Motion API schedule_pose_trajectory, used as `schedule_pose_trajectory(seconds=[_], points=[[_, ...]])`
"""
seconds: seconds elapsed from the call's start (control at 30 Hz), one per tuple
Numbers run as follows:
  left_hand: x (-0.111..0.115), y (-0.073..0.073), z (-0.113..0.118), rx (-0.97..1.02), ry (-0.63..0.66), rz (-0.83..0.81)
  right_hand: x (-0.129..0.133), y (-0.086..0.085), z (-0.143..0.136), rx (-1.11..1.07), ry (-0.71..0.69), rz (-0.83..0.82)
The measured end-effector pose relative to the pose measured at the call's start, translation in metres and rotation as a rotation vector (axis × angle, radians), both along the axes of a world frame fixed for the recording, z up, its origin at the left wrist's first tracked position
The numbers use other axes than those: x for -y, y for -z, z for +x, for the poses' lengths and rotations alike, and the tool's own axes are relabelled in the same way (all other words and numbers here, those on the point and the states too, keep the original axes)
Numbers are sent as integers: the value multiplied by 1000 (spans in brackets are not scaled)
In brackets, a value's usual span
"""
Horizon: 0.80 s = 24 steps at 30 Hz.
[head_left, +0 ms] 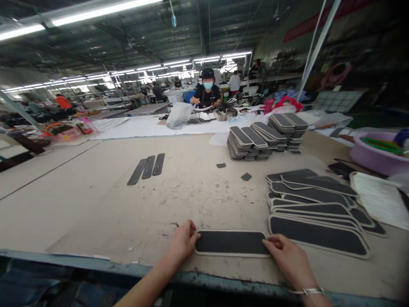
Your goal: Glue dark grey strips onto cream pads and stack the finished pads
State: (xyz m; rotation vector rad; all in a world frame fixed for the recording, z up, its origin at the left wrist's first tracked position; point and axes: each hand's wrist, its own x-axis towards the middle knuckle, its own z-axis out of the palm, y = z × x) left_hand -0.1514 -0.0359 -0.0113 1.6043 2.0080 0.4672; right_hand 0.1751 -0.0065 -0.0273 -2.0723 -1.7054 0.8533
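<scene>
A long dark panel (pixel 232 243) with rounded corners and a pale border lies level at the table's near edge. My left hand (pixel 184 239) pinches its left end between thumb and fingers. At the opposite end, my right hand (pixel 287 256) grips the right edge in the same way; a bracelet circles that wrist. Just beyond my right hand is a loose, overlapping pile of similar panels (pixel 316 234). Farther back on the right, shorter dark pieces with pale edges stand in neat stacks (pixel 255 138).
Three narrow dark strips (pixel 147 167) lie at left centre, and two small dark scraps (pixel 246 176) nearer the stacks. On the right are a paper sheet (pixel 380 198) and a purple basin (pixel 380 155). Across the table, a masked person (pixel 207 94) works behind a plastic bag (pixel 179 115).
</scene>
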Motion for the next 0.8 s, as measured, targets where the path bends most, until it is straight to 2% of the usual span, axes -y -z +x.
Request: schedule_pose_trajectory(seconds=[0.3,0.43,0.8], points=[[-3,8,-1,-141,103,-54,0,-3,-6,-99,83,93],[-5,5,-1,-163,126,-75,2,-8,-8,-112,89,95],[-5,2,1,-165,83,-50,2,-11,-7,-115,57,77]])
